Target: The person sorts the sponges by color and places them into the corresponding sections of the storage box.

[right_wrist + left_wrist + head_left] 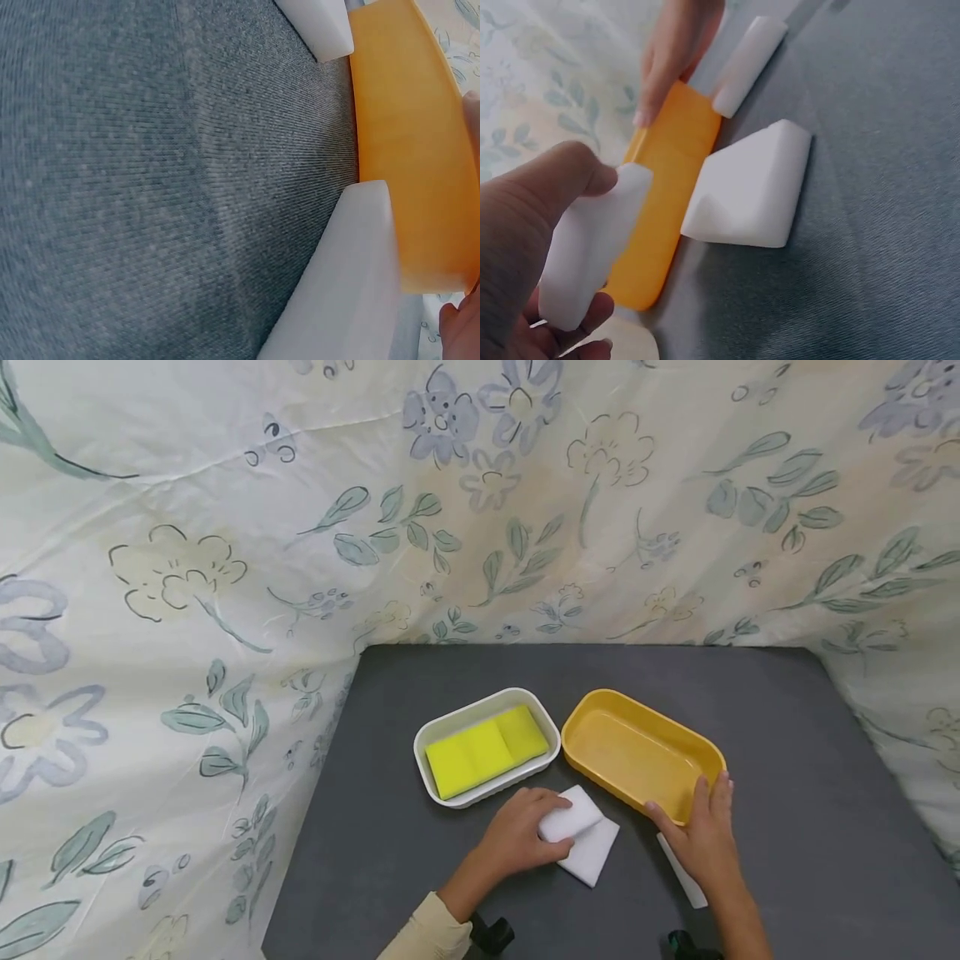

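Note:
My left hand (522,835) grips a white sponge block (572,815) between thumb and fingers. Overlapped by it in the head view, a second white sponge (595,852) rests on the dark table; the left wrist view shows this sponge (750,187) as a thick block. At the near right end of a yellow-orange tray (637,743), my right hand (705,839) holds the rim, thumb on one side and fingers on the other. A third white sponge (682,872) lies beside that hand, partly hidden by it, close to the tray's end.
To the left, a white tray (422,752) holds yellow sponges (480,756) lying side by side. Its right end sits right by the orange tray. Floral cloth (487,568) hangs behind and along both sides of the dark grey table (795,827).

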A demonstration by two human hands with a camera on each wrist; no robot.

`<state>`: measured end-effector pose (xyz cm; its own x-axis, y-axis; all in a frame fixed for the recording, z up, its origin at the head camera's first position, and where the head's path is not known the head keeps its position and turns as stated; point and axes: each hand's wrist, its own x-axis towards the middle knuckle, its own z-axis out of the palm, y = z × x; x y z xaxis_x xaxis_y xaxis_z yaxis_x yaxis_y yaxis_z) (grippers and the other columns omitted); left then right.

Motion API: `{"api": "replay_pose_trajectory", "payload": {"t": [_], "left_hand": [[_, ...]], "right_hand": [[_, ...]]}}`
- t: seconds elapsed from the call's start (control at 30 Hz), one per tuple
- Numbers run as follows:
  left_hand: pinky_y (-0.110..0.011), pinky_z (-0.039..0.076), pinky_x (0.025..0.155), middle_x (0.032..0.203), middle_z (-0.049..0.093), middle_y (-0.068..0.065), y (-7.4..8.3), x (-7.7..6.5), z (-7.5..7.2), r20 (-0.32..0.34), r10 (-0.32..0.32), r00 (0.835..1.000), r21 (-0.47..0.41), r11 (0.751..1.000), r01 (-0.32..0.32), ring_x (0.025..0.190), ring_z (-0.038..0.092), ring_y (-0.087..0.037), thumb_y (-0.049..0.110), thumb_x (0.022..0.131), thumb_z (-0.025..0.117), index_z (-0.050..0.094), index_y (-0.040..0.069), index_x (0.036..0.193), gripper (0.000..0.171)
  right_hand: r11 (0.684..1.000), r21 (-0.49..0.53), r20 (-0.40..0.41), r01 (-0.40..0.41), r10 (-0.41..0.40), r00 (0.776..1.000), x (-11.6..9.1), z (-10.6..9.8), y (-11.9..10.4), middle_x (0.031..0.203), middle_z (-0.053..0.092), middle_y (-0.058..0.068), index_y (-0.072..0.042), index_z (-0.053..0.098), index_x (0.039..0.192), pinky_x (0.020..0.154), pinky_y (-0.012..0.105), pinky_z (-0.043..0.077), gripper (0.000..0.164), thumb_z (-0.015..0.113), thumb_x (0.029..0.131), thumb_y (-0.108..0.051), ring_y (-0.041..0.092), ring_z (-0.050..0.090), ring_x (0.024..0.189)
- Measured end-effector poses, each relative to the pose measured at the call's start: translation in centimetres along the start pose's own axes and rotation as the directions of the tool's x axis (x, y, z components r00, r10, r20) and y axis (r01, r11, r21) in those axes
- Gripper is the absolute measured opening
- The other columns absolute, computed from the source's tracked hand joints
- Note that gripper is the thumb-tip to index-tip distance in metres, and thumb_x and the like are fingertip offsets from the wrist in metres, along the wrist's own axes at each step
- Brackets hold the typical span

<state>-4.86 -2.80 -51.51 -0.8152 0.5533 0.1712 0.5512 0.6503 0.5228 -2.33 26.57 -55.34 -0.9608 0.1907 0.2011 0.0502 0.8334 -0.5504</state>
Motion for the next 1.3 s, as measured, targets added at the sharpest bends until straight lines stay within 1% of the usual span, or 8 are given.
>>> {"api": "replay_pose_trajectory", "payload": {"t": [0.07, 0.17, 0.33, 0.57, 0.83, 0.97, 1.13, 1.3], "left_hand": [[-0.024, 0.042, 0.078, 0.123, 0.050, 0.006, -0.1, 0.4, 0.0, -0.019, -0.017, 1.000, 0.006, 1.000, 0.017, 0.102, 0.046, -0.009, 0.046, 0.079, 0.062, 0.057, 0.026, 0.118, 0.045], [-0.029, 0.041, 0.086, 0.129, 0.047, 0.001, -0.2, 1.2, 0.2, -0.072, -0.004, 0.997, 0.032, 0.999, 0.007, 0.111, 0.045, -0.013, 0.044, 0.081, 0.060, 0.056, 0.024, 0.120, 0.043], [-0.031, 0.043, 0.083, 0.132, 0.045, -0.002, -0.5, 2.5, 0.7, -0.155, 0.018, 0.988, 0.146, 0.989, 0.004, 0.111, 0.047, -0.016, 0.043, 0.083, 0.059, 0.058, 0.027, 0.118, 0.039], [-0.032, 0.044, 0.082, 0.131, 0.045, -0.001, -0.7, 4.3, 0.9, -0.162, -0.016, 0.987, 0.230, 0.972, 0.053, 0.108, 0.047, -0.018, 0.045, 0.084, 0.057, 0.058, 0.032, 0.118, 0.036], [-0.033, 0.044, 0.081, 0.130, 0.047, -0.002, -0.2, 5.2, 0.8, -0.152, -0.027, 0.988, 0.271, 0.960, 0.068, 0.104, 0.050, -0.018, 0.047, 0.085, 0.055, 0.059, 0.032, 0.117, 0.036], [-0.031, 0.043, 0.079, 0.130, 0.047, -0.003, 0.1, 5.8, 0.8, -0.164, -0.020, 0.986, 0.324, 0.943, 0.073, 0.099, 0.049, -0.018, 0.046, 0.087, 0.052, 0.059, 0.031, 0.118, 0.035], [-0.031, 0.041, 0.080, 0.134, 0.044, -0.002, 0.5, 6.4, 0.8, -0.122, -0.057, 0.991, 0.377, 0.921, 0.099, 0.101, 0.045, -0.019, 0.046, 0.088, 0.050, 0.056, 0.032, 0.122, 0.038], [-0.034, 0.039, 0.083, 0.142, 0.032, 0.000, 0.8, 6.9, 0.4, 0.023, -0.112, 0.993, 0.411, 0.907, 0.092, 0.109, 0.040, -0.020, 0.043, 0.084, 0.053, 0.046, 0.034, 0.132, 0.050]], "right_hand": [[1.000, 0.003, 0.003, 0.000, 0.000, 1.000, -0.1, 0.2, 0.0, 0.147, -0.012, 0.018, 0.006, 0.014, 0.141, 0.095, 0.063, 0.014, 0.098, 0.065, 0.078, -0.048, 0.035, -0.010, 0.132], [1.000, 0.009, -0.012, 0.012, -0.012, 1.000, -0.1, 0.4, 0.0, 0.147, -0.012, 0.018, 0.007, 0.016, 0.140, 0.095, 0.063, 0.014, 0.096, 0.066, 0.077, -0.046, 0.036, -0.009, 0.132], [1.000, 0.008, -0.020, 0.007, -0.006, 1.000, 0.0, 0.4, -0.2, 0.147, -0.013, 0.017, 0.006, 0.018, 0.141, 0.093, 0.064, 0.015, 0.095, 0.066, 0.078, -0.046, 0.037, -0.009, 0.132], [1.000, 0.005, 0.009, -0.018, 0.018, 1.000, 0.0, 0.2, -0.3, 0.147, -0.016, 0.017, 0.006, 0.016, 0.141, 0.095, 0.063, 0.013, 0.095, 0.064, 0.079, -0.047, 0.036, -0.011, 0.132], [1.000, 0.022, 0.006, -0.010, 0.010, 1.000, 0.1, 0.2, -0.3, 0.147, -0.015, 0.017, 0.005, 0.019, 0.141, 0.095, 0.063, 0.012, 0.092, 0.065, 0.079, -0.046, 0.034, -0.012, 0.132], [1.000, 0.021, 0.009, -0.020, 0.020, 1.000, 0.1, 0.2, -0.3, 0.147, -0.015, 0.017, 0.004, 0.021, 0.140, 0.095, 0.063, 0.013, 0.091, 0.065, 0.079, -0.046, 0.034, -0.013, 0.132], [0.999, 0.008, 0.025, -0.037, 0.037, 0.999, 0.1, 0.2, -0.5, 0.147, -0.015, 0.016, 0.003, 0.022, 0.140, 0.092, 0.065, 0.016, 0.090, 0.063, 0.079, -0.050, 0.035, -0.011, 0.132], [1.000, 0.008, 0.011, -0.023, 0.022, 1.000, 0.1, 0.3, -0.5, 0.147, -0.014, 0.017, 0.005, 0.025, 0.139, 0.094, 0.064, 0.015, 0.089, 0.064, 0.078, -0.048, 0.036, -0.010, 0.132]]}}
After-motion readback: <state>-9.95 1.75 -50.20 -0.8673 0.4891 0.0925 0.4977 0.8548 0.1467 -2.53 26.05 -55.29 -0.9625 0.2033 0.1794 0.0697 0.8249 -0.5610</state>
